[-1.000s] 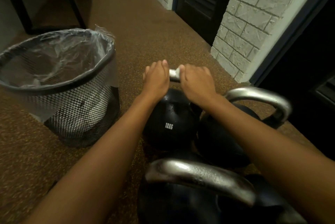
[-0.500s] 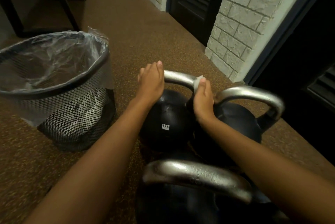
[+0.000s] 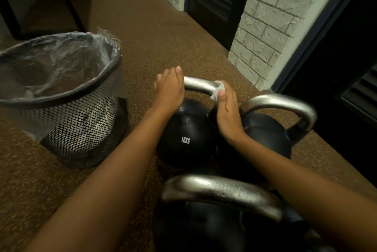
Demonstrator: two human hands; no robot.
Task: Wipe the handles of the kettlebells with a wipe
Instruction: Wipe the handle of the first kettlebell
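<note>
While left hand (image 3: 170, 90) grips 12KG kettlebell (image 3: 186, 135) handle (image 3: 199, 85), right hand (image 3: 227, 108) pinches wipe (image 3: 218, 88) at bend; next, probably rub down that side.

Three black kettlebells stood close together on the speckled brown floor, each with a bare silvery handle. The far-left one (image 3: 184, 135) carried "12KG" in white on its round body; its handle (image 3: 199, 85) arched upright. A small white wipe (image 3: 218, 89) (crumpled, mostly hidden) was pressed against that handle's right bend. The right kettlebell (image 3: 267, 135) sat touching it, handle (image 3: 281, 102) angled rightward. The nearest kettlebell (image 3: 200, 229) showed a pitted handle (image 3: 222, 190).
</note>
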